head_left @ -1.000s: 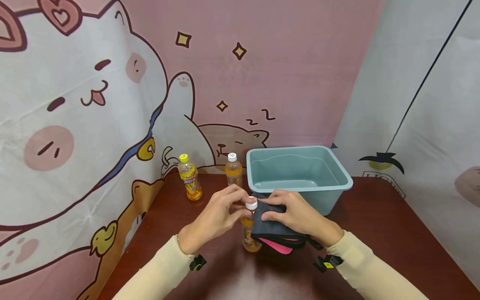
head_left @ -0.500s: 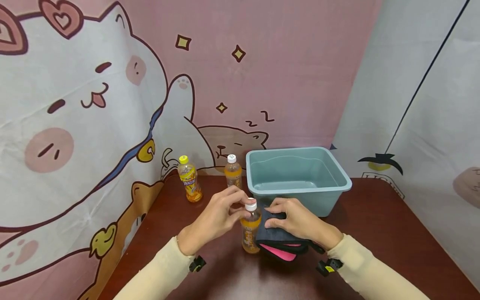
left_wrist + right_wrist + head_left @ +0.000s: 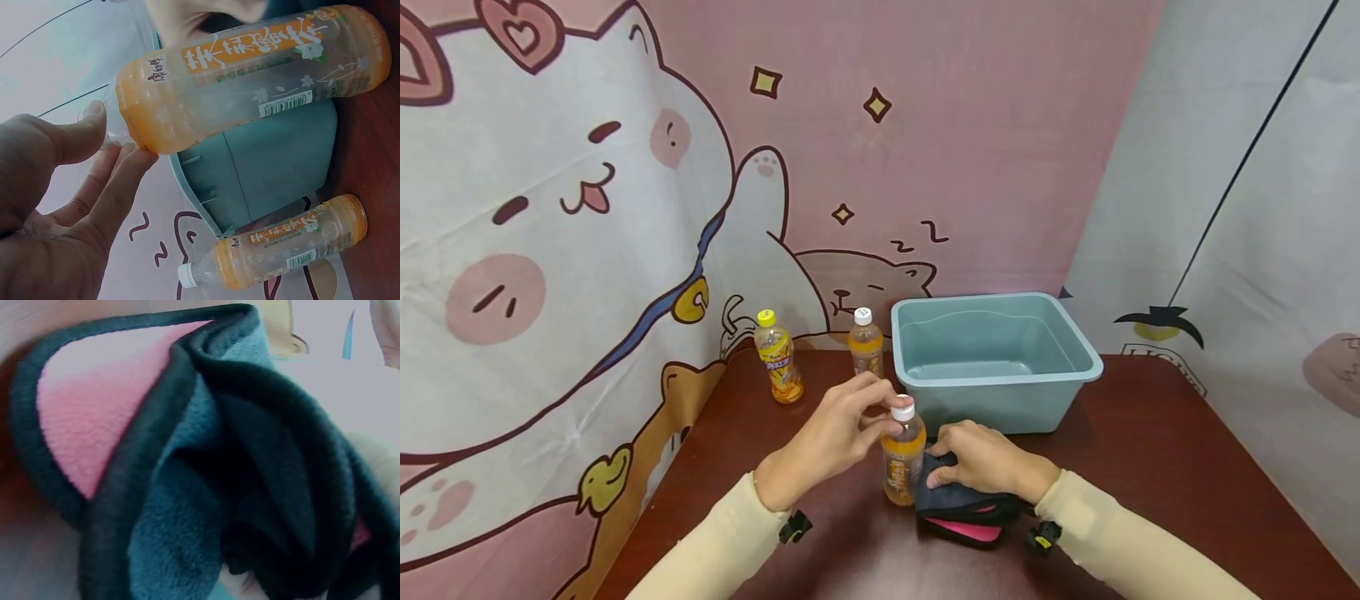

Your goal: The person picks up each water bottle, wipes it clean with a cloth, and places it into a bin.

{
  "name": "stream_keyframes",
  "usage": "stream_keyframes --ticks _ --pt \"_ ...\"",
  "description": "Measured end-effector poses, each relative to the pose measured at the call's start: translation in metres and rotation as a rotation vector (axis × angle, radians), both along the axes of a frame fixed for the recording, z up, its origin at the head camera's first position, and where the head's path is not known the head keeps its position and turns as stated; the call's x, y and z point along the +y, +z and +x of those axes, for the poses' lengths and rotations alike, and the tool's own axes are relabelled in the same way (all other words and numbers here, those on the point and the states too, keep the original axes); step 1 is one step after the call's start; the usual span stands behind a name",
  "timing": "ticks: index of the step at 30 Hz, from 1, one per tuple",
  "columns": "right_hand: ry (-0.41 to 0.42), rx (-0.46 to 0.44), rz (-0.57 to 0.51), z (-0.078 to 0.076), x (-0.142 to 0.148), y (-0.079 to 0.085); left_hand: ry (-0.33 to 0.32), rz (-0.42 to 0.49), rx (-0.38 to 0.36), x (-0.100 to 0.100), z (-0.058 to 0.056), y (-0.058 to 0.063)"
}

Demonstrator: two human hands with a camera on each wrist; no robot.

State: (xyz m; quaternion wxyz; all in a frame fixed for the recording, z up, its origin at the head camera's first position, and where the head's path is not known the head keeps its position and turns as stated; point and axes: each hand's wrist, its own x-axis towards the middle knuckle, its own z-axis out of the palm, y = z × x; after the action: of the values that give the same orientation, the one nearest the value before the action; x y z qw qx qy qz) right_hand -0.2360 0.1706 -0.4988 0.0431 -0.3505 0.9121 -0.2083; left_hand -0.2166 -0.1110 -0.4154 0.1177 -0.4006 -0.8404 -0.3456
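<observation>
My left hand (image 3: 838, 429) pinches the neck and white cap of a clear tea bottle (image 3: 904, 467) with an orange label, which stands upright on the table. In the left wrist view the thumb and fingertips meet at the neck of this bottle (image 3: 250, 81). My right hand (image 3: 981, 458) grips a folded cleaning cloth (image 3: 958, 500), dark grey with black edging and a pink side, just right of the bottle. Filling the right wrist view, the cloth (image 3: 175, 506) bunches in folds and hides most of the fingers.
A grey-green plastic tub (image 3: 1000, 400) stands behind my right hand. Left of it is a similar white-capped bottle (image 3: 867, 350), and farther left a yellow-capped bottle (image 3: 780, 362). All rest on a dark red-brown table (image 3: 715, 475) before a cartoon-print backdrop (image 3: 985, 150).
My right hand has brought the cloth down and slightly right, from beside the bottle's cap to beside its lower body, uncovering the label. The left hand stays at the cap.
</observation>
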Motion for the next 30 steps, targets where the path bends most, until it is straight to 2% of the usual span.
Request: stream_keyframes --ticks 6,15,20,26,30 --pt "0.007 -0.034 0.034 -0.001 -0.002 -0.014 -0.006 -0.01 0.016 0.001 0.002 0.001" --pt "-0.003 -0.015 0.017 -0.002 -0.001 -0.013 0.004 -0.017 0.017 0.0 0.002 0.001" --pt "0.004 -0.012 -0.035 -0.002 0.002 -0.006 0.006 -0.022 0.015 0.0 0.002 0.0" --pt "0.029 -0.039 -0.151 -0.003 0.007 0.011 0.0 -0.02 0.02 0.0 0.001 0.0" --pt "0.028 0.004 -0.221 -0.001 0.01 0.024 -0.001 -0.013 0.038 0.0 0.0 -0.001"
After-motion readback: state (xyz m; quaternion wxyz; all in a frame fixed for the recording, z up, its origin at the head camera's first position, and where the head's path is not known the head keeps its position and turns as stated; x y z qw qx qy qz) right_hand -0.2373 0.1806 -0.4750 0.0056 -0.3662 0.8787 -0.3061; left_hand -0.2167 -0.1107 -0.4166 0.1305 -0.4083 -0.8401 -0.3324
